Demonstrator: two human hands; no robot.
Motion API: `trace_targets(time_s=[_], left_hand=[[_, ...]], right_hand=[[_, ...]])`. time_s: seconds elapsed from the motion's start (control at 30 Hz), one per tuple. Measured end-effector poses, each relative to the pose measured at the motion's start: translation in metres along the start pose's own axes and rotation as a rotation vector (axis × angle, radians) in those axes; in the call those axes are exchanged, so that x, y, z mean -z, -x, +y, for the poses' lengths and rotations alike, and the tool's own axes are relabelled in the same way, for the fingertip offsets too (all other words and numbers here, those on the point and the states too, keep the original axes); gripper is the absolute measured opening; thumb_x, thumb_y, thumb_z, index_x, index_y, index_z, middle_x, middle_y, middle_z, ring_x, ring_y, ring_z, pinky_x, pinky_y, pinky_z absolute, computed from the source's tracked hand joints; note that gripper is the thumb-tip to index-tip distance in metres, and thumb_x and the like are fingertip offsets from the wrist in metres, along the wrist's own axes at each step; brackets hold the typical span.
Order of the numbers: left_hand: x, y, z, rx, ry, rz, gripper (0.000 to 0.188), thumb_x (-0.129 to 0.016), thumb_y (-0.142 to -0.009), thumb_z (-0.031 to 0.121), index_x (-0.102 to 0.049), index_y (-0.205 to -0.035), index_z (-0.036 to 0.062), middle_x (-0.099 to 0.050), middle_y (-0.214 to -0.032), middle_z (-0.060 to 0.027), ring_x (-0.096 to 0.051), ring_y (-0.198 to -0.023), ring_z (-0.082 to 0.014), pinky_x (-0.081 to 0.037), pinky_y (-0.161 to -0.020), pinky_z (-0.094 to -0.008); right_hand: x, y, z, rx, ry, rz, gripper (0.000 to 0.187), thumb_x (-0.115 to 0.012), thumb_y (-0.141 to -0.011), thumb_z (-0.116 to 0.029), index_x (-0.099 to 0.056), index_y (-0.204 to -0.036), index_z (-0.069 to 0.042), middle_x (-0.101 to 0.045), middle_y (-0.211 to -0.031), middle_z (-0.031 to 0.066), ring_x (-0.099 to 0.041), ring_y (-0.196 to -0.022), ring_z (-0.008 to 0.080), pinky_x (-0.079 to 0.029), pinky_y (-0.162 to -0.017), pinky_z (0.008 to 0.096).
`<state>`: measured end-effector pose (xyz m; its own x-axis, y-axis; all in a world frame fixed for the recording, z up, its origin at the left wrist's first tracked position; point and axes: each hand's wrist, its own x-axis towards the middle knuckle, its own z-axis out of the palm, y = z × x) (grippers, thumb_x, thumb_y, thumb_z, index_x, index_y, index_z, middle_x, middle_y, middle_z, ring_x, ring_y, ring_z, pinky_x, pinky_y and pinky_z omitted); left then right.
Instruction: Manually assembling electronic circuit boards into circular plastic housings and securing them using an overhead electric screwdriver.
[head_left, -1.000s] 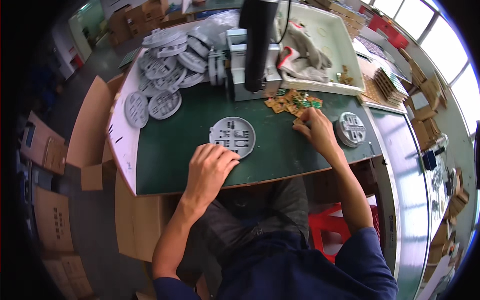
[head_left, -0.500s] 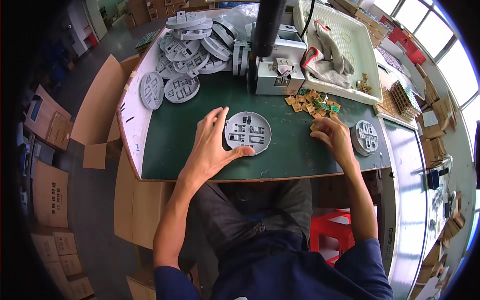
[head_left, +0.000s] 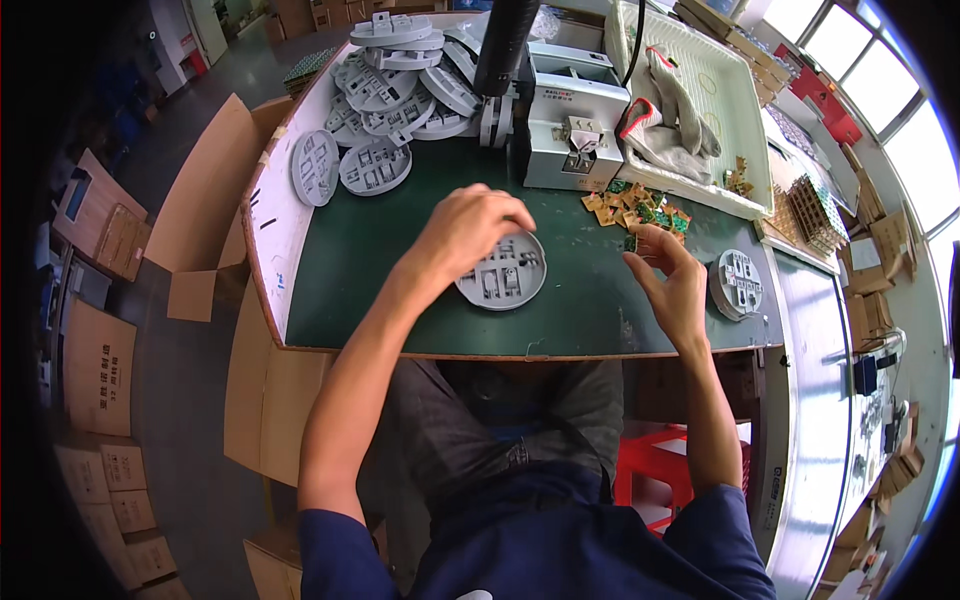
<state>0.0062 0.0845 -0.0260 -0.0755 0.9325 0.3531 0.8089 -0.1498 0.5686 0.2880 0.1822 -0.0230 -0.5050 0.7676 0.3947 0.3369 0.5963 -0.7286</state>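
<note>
A round grey plastic base [head_left: 502, 284] with moulded slots lies on the green table in front of me. My left hand [head_left: 474, 226] is over its far-left rim, fingers bent down and closed on the edge; the fingertips are partly hidden. To the right, my right hand [head_left: 668, 270] pinches a small green circuit board [head_left: 630, 243] between thumb and fingers. It is just in front of a pile of small green and tan circuit boards [head_left: 625, 207]. Beyond the right hand, near the table's right edge, stands a short stack of grey round bases [head_left: 737, 282].
Many grey bases [head_left: 385, 95] are heaped at the back left, against a white side board [head_left: 268, 215]. A boxy grey-white device [head_left: 570, 115] stands at the back middle below a dark post [head_left: 503, 50]. Gloves [head_left: 672, 120] lie in a pale tray [head_left: 745, 150] at the back right.
My left hand has moved from the base's left side to over its far rim, and the base has turned. My right hand has tilted up, holding the small board.
</note>
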Motion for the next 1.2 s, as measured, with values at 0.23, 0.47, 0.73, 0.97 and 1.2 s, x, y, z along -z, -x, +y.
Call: trace_targets(time_s=[0.23, 0.47, 0.73, 0.97, 1.2], left_hand=[[-0.03, -0.006, 0.03, -0.465, -0.011, 0.035, 0.015, -0.068, -0.095, 0.015, -0.077, -0.107, 0.0112, -0.072, -0.119, -0.0083, -0.061, -0.121, -0.0328, -0.045, -0.106, -0.0409], [-0.038, 0.061, 0.044, 0.207, -0.109, 0.284, 0.088, -0.084, -0.081, 0.043, -0.045, -0.15, 0.0051, -0.05, -0.148, -0.0195, -0.049, -0.135, -0.0381, -0.04, -0.111, -0.0473], [-0.031, 0.057, 0.045, 0.015, -0.087, 0.114, 0.096, -0.086, -0.079, 0.044, -0.04, -0.152, 0.0025, -0.044, -0.153, -0.0202, -0.044, -0.14, -0.0372, -0.038, -0.114, -0.0482], [-0.01, 0.058, 0.077, 0.128, 0.719, 0.095, 0.042, -0.076, -0.095, 0.022, -0.066, -0.129, 0.0005, -0.071, -0.124, -0.0123, -0.067, -0.113, -0.0194, -0.052, -0.097, -0.0338], [-0.008, 0.065, 0.077, 0.139, 0.723, 0.127, 0.033, -0.071, -0.099, 0.018, -0.068, -0.125, -0.0008, -0.074, -0.115, -0.0091, -0.069, -0.102, -0.0139, -0.054, -0.092, -0.0301]], right_hand=[[-0.001, -0.007, -0.003, 0.01, -0.14, 0.065, 0.034, -0.078, -0.088, 0.001, -0.07, -0.12, -0.002, -0.072, -0.105, 0.0016, -0.067, -0.093, 0.0105, -0.055, -0.084, 0.0251], [-0.005, -0.001, -0.014, -0.165, -0.71, -0.113, 0.033, -0.075, -0.09, 0.003, -0.066, -0.122, 0.002, -0.07, -0.111, 0.0014, -0.064, -0.102, 0.0087, -0.053, -0.09, 0.0246], [-0.022, 0.01, -0.022, -0.099, -0.73, -0.216, 0.034, -0.074, -0.091, 0.002, -0.062, -0.124, 0.001, -0.07, -0.116, 0.0066, -0.066, -0.107, 0.0121, -0.052, -0.096, 0.0263], [-0.032, 0.015, -0.032, -0.046, -0.782, -0.243, 0.04, -0.075, -0.09, 0.003, -0.061, -0.128, 0.003, -0.07, -0.121, 0.007, -0.067, -0.108, 0.0138, -0.056, -0.095, 0.0295], [-0.035, 0.019, -0.04, 0.175, -0.393, -0.122, 0.036, -0.078, -0.087, 0.003, -0.065, -0.12, 0.001, -0.072, -0.116, 0.0087, -0.072, -0.102, 0.0189, -0.059, -0.088, 0.032]])
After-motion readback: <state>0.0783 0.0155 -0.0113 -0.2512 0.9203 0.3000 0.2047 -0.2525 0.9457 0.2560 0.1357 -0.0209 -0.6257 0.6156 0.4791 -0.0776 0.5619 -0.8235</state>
